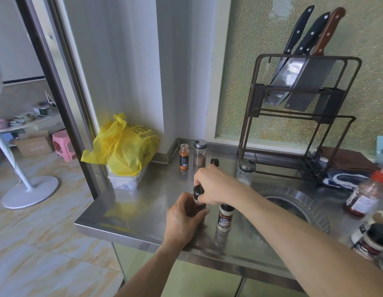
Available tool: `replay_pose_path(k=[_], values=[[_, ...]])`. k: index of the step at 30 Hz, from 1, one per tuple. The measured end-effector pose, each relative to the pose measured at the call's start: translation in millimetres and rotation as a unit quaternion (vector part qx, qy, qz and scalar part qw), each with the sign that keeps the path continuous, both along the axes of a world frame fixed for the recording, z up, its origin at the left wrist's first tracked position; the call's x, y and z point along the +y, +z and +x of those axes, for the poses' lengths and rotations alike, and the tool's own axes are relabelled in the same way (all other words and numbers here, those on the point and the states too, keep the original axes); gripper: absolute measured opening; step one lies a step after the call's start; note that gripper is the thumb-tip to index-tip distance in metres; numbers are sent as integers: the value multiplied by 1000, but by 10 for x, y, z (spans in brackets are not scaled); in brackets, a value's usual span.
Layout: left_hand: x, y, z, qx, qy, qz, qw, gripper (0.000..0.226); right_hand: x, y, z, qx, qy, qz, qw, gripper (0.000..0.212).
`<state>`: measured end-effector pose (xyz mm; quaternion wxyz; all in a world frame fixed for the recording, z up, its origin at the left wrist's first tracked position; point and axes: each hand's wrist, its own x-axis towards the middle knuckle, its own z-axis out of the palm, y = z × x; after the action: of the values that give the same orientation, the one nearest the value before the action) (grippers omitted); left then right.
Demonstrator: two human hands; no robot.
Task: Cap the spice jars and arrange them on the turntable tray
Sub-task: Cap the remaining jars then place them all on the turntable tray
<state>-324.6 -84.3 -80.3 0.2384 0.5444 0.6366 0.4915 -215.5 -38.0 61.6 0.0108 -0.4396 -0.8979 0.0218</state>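
My left hand (183, 219) grips the body of a dark spice jar (197, 202) on the steel counter. My right hand (216, 184) is closed over the jar's black cap (198, 189) from above. A pale-labelled jar (224, 217) stands just to the right, its top hidden under my right wrist. An uncapped orange jar (183, 156) and a lidded brown-spice jar (200, 152) stand at the back. A loose black cap (214, 161) lies behind my right hand. A clear lidded jar (246, 171) stands right of it. More jars (370, 241) sit on a tray-like edge at far right.
A red-capped chili bottle (364, 194) stands at the right. A wire knife rack (297, 116) with cleavers stands behind the round recess (293, 202) in the counter. A yellow bag (122, 146) on a plastic box fills the back left corner. The counter edge (113, 230) drops to the floor.
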Motion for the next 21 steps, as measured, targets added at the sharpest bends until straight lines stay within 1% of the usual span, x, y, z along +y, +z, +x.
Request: replay_pose_path(k=[2, 3, 5, 6, 7, 8, 9, 10, 11, 13, 14, 17, 19, 21], values=[[-3, 17, -29, 18, -16, -7, 1000, 38, -13, 0, 21, -2, 4, -9, 1000, 25], [-21, 37, -53, 28, -31, -16, 999, 44, -11, 1, 43, 3, 4, -23, 1000, 34], [-66, 84, -125, 38, -63, -29, 997, 65, 5, 63, 116, 40, -10, -70, 997, 58], [-85, 109, -186, 35, -62, -23, 997, 73, 39, 108, 155, 66, -25, -82, 994, 62], [-92, 145, -259, 28, -47, -6, 998, 74, 127, 140, 192, 86, -41, -74, 993, 58], [-69, 187, -342, 15, -22, 18, 999, 68, 246, 165, 227, 96, -61, -51, 992, 49], [-12, 232, -426, 0, 11, 39, 999, 58, 387, 177, 252, 105, -85, -25, 990, 39], [91, 289, -508, -11, 45, 54, 998, 48, 539, 175, 253, 109, -111, -8, 988, 30], [229, 351, -578, -7, 73, 55, 996, 44, 685, 167, 238, 104, -130, 2, 986, 22], [578, 464, -677, 34, 101, 33, 994, 51, 941, 122, 145, 60, -158, 0, 986, 9], [763, 508, -700, 60, 101, 20, 993, 57, 1053, 87, 75, 33, -171, -7, 985, 15], [1276, 559, -693, 118, 81, -21, 990, 70, 1424, -145, -116, 3, -194, -33, 980, 56], [1544, 537, -663, 129, 75, -43, 988, 73, 1652, -333, -203, -11, -206, -58, 977, 77], [1751, 478, -646, 140, 77, -51, 986, 72, 1824, -487, -262, -9, -215, -74, 974, 90]])
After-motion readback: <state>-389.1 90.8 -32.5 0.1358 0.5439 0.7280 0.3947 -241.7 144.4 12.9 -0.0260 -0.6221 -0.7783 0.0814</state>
